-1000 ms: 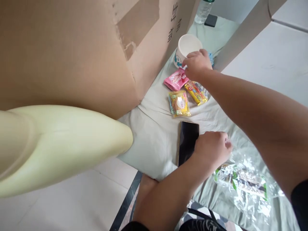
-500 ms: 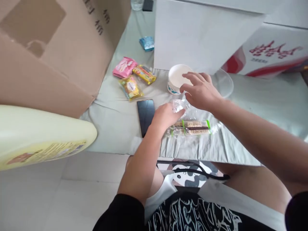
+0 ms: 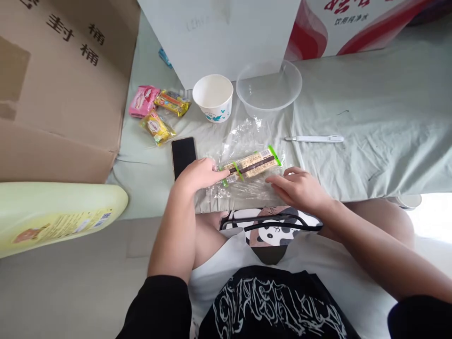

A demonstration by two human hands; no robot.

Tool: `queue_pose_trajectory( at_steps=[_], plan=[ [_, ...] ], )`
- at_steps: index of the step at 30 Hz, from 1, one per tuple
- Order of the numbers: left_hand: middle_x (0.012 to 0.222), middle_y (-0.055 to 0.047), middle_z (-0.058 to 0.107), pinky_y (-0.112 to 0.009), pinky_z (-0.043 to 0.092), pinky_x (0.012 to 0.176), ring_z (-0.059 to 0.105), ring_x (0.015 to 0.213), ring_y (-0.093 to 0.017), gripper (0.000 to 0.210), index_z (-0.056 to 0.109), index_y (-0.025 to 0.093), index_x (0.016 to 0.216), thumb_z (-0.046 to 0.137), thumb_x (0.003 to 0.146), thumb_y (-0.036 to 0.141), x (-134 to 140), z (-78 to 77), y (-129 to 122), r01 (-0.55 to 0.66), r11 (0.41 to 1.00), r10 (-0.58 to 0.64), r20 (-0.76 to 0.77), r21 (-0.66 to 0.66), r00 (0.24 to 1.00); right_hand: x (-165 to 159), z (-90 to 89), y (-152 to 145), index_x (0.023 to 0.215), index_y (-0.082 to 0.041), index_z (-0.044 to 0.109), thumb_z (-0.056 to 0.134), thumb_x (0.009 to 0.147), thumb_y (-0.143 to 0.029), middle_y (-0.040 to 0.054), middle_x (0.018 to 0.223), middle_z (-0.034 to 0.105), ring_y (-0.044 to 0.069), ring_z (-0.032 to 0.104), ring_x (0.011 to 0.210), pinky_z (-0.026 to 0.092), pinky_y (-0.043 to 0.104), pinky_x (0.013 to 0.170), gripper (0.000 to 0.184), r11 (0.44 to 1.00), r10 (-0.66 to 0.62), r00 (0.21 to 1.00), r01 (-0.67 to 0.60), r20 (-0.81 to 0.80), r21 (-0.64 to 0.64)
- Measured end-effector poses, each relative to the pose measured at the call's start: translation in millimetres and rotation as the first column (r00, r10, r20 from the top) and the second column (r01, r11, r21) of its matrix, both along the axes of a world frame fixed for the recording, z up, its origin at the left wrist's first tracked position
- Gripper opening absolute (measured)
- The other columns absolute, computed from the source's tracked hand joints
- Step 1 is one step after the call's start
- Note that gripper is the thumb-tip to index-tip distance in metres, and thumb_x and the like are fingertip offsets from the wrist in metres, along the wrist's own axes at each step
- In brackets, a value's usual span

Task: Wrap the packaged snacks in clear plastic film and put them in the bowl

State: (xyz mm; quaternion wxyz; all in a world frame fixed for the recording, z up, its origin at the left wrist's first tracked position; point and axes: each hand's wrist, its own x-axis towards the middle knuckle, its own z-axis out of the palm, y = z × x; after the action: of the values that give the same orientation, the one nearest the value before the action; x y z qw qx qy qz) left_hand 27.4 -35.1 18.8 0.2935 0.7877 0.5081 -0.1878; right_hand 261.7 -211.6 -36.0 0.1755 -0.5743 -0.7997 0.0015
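- Now the green-edged snack pack (image 3: 259, 163) is touched at its left end by the left hand (image 3: 200, 175), the thumb laid against it; whether it is pinched cannot be told.
- Beside the pack's near right side, the fingers of the right hand (image 3: 304, 190) are held loosely bent; whether the clear film (image 3: 243, 135) is caught between them cannot be told.
- Between both hands, the pack is set on that film.
- Under the left wrist, a phone (image 3: 183, 153) is partly covered.
- Beyond the hands, a paper cup (image 3: 218, 112) and a clear bowl (image 3: 263, 107) are placed side by side.
- Past the right fingertips, a slim white tool (image 3: 318, 139) is laid.
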Motion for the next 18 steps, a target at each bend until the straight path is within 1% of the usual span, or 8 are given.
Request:
queue_pose_trajectory(
  at_steps=[2, 5, 6, 8, 11, 13, 16, 18],
  plan=[
    [0.057, -0.002, 0.059, -0.032, 0.033, 0.056, 0.055, 0.056, -0.019, 0.04, 0.055, 0.022, 0.057, 0.065, 0.081, 0.052, 3.9, 0.2, -0.4, 0.021, 0.997, -0.019, 0.028, -0.08, 0.999, 3.0, -3.2, 1.0, 0.108, -0.025, 0.07, 0.045, 0.101, -0.023, -0.001, 0.059, 0.06, 0.017, 0.053, 0.054, 0.044, 0.034, 0.058, 0.026, 0.997, -0.075, 0.997, 0.075, 0.007, 0.005],
    [0.061, 0.0, 0.06, -0.03, 0.035, 0.057, 0.054, 0.058, -0.016, 0.027, 0.058, 0.022, 0.066, 0.068, 0.08, 0.042, 10.0, -3.5, -2.6, -0.027, 0.991, 0.056, 0.22, -0.132, 0.974, 3.1, -4.0, 12.6, 0.116, -0.023, 0.068, 0.053, 0.096, -0.023, 0.0088, 0.097, 0.073, 0.023, 0.065, 0.079, 0.049, 0.038, 0.067, 0.025, 0.987, -0.15, 0.988, 0.152, -0.037, 0.052],
    [0.064, 0.0, 0.061, -0.029, 0.038, 0.059, 0.056, 0.06, -0.016, 0.026, 0.059, 0.021, 0.069, 0.068, 0.08, 0.043, 12.3, -5.9, -3.6, -0.056, 0.984, 0.108, 0.317, -0.171, 0.942, 3.0, -3.8, 17.5, 0.122, -0.023, 0.066, 0.057, 0.093, -0.024, 0.0122, 0.113, 0.072, 0.027, 0.067, 0.092, 0.052, 0.04, 0.074, 0.03, 0.985, -0.161, 0.985, 0.165, -0.063, 0.053],
    [0.074, -0.001, 0.066, -0.029, 0.045, 0.066, 0.062, 0.069, -0.017, 0.03, 0.063, 0.02, 0.077, 0.072, 0.079, 0.048, 18.2, -11.7, -5.7, -0.088, 0.956, 0.226, 0.509, -0.281, 0.83, 3.8, -4.4, 26.3, 0.134, -0.021, 0.06, 0.064, 0.088, -0.027, 0.016, 0.132, 0.065, 0.033, 0.065, 0.109, 0.053, 0.046, 0.083, 0.046, 0.984, -0.174, 0.977, 0.178, -0.125, 0.019],
    [0.091, -0.006, 0.074, -0.033, 0.053, 0.082, 0.069, 0.089, -0.022, 0.045, 0.068, 0.017, 0.088, 0.081, 0.072, 0.058, 31.3, -21.8, -10.9, -0.051, 0.906, 0.355, 0.689, -0.42, 0.632, 7.2, -7.3, 32.1, 0.14, -0.021, 0.054, 0.069, 0.085, -0.029, 0.0165, 0.138, 0.063, 0.036, 0.062, 0.118, 0.053, 0.051, 0.093, 0.058, 0.984, -0.178, 0.95, 0.175, -0.256, -0.038],
    [0.098, -0.008, 0.076, -0.036, 0.054, 0.092, 0.071, 0.1, -0.025, 0.05, 0.07, 0.017, 0.089, 0.085, 0.069, 0.061, 42.0, -28.0, -16.6, 0.012, 0.877, 0.397, 0.738, -0.481, 0.546, 10.0, -8.6, 31.7, 0.14, -0.022, 0.052, 0.069, 0.084, -0.03, 0.0153, 0.138, 0.063, 0.035, 0.061, 0.122, 0.053, 0.051, 0.098, 0.06, 0.981, -0.189, 0.911, 0.188, -0.367, -0.038],
    [0.109, -0.01, 0.077, -0.04, 0.054, 0.101, 0.071, 0.112, -0.028, 0.041, 0.07, 0.018, 0.081, 0.084, 0.072, 0.056, 56.5, -33.8, -25.8, 0.109, 0.816, 0.47, 0.761, -0.568, 0.447, 14.9, -8.7, 29.3, 0.139, -0.024, 0.052, 0.066, 0.084, -0.027, 0.0132, 0.135, 0.064, 0.032, 0.063, 0.12, 0.056, 0.049, 0.097, 0.056, 0.976, -0.198, 0.822, 0.213, -0.534, -0.034],
    [0.111, -0.009, 0.077, -0.04, 0.056, 0.099, 0.071, 0.113, -0.028, 0.032, 0.068, 0.019, 0.073, 0.083, 0.073, 0.047, 62.6, -34.0, -28.3, 0.097, 0.789, 0.53, 0.753, -0.606, 0.391, 19.4, -9.5, 27.6, 0.136, -0.026, 0.053, 0.061, 0.086, -0.023, 0.0115, 0.132, 0.066, 0.03, 0.065, 0.117, 0.057, 0.047, 0.095, 0.051, 0.974, -0.197, 0.765, 0.224, -0.614, -0.034]
  ],
)
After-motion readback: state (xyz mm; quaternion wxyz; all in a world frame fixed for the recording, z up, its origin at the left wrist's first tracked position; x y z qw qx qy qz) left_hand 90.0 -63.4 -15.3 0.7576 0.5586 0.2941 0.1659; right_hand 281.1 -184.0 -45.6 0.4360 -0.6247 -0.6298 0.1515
